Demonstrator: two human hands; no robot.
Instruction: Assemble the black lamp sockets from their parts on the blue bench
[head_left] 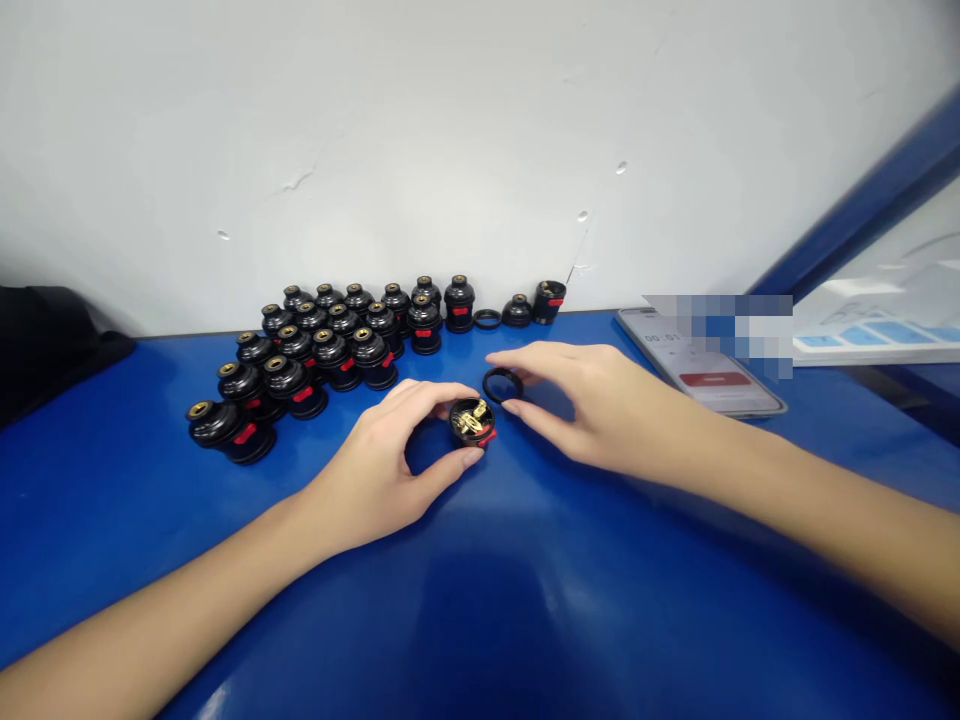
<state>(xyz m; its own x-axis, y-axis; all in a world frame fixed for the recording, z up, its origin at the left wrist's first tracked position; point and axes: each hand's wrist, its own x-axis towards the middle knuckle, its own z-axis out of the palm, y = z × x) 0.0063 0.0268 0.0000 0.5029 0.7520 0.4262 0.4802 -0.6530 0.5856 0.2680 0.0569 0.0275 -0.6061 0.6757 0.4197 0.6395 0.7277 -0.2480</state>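
Blue table [525, 600], left hand [390, 470] grip closed around black socket [472, 421], right hand [592, 405] fingers spread open, touching black ring [502, 384]

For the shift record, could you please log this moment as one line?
left hand: grips lamp socket | right hand: touches black ring | blue table

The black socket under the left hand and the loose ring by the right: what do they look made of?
Socket: seemingly glossy black moulded plastic, going by its sheen; yellowish, brass-like metal contacts show inside, plus a red tab. Ring: thin, black, probably the same plastic; too small to be sure. Left hand grips the socket; right hand touches the ring.
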